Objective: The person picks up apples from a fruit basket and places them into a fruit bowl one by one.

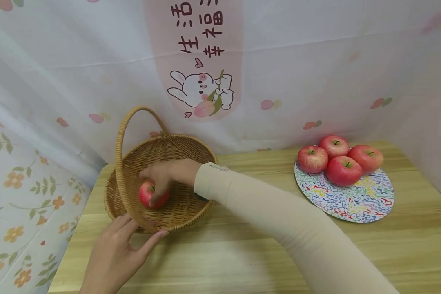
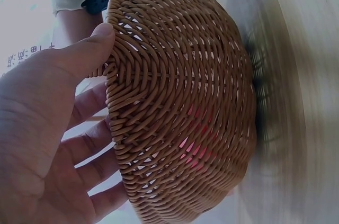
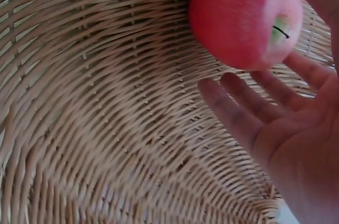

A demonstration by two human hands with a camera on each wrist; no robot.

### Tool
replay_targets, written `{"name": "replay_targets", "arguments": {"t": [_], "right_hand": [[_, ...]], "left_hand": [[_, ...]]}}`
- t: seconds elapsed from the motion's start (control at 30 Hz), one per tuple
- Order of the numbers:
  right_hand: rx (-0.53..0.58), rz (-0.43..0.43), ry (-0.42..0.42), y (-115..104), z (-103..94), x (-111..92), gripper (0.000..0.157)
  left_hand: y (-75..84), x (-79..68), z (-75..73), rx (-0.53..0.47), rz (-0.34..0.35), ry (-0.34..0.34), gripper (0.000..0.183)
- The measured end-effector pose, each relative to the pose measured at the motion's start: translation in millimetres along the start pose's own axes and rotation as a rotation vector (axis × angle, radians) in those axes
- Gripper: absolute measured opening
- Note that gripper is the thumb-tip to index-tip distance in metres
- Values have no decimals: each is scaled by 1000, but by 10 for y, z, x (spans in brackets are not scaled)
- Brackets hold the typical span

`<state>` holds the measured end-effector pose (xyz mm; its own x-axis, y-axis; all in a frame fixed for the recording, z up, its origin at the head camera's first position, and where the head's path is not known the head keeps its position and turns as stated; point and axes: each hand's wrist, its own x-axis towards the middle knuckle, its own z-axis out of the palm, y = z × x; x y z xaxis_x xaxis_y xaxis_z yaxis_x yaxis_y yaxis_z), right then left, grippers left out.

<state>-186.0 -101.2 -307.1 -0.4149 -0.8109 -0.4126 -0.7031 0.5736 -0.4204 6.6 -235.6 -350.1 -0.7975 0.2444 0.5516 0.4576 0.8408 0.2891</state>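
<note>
A woven wicker basket [image 1: 183, 208] with a tall arched handle [image 1: 119, 163] stands at the left of the table. Inside it sits one red apple [image 1: 146, 196]. My left hand [image 1: 112, 249] pinches the near rim at the handle's foot, thumb outside and fingers inside, as the left wrist view shows. My right hand [image 1: 165, 173] reaches into the basket over the apple. In the right wrist view its fingers [image 3: 241, 115] are spread and nearly straight beside the apple [image 3: 243, 20], with the thumb on the other side.
On the right lies a round plate [image 1: 327, 200] with a colourful speckled pattern, holding several red apples [image 1: 343, 171] at its back. A printed cloth [image 1: 279, 73] hangs behind the wooden table [image 1: 220, 261], and a flowered cloth [image 1: 25, 204] hangs at the left.
</note>
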Motion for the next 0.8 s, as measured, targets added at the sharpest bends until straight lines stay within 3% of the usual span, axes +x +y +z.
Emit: {"name": "replay_targets", "arguments": {"t": [0.17, 0.43, 0.8], "right_hand": [[35, -10, -8, 14, 84, 50, 77], [18, 24, 29, 32, 140, 98, 91], [16, -51, 61, -22, 87, 39, 68]], "left_hand": [[-33, -13, 0, -16, 5, -1, 33], [-37, 14, 8, -36, 26, 3, 32], [-16, 16, 1, -66, 26, 3, 30]]}}
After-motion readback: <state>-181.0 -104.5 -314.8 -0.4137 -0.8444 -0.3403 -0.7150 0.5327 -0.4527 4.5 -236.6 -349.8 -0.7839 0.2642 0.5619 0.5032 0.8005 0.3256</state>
